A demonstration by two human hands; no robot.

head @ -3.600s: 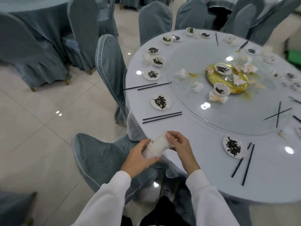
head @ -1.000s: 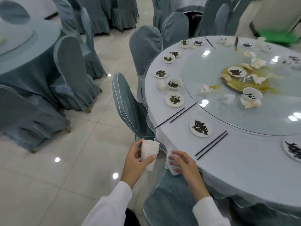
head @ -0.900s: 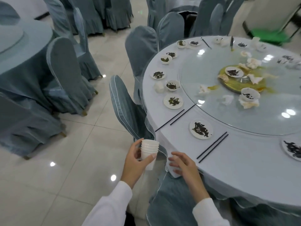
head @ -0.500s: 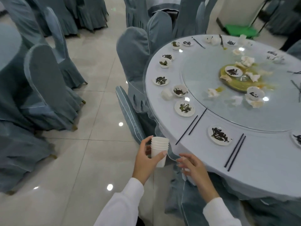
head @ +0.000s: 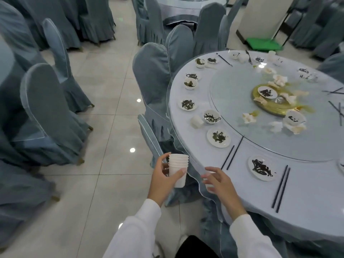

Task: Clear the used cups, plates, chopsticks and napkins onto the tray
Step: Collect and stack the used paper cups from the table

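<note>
A stack of cups point(head: 178, 169) is gripped upright in the left hand point(head: 164, 178), off the table point(head: 307, 211) edge, over the floor. The right hand point(head: 220, 185) is held at the rim with fingers loosely spread; whether the white thing under it is touched cannot be told. A lone cup point(head: 197, 121) is lain on its side near a bowl point(head: 211, 116). Plates point(head: 262, 168), chopsticks point(head: 280, 188) and napkins point(head: 249, 118) are scattered on the table. The near edge is crowded by a chair point(head: 149, 135)
</note>
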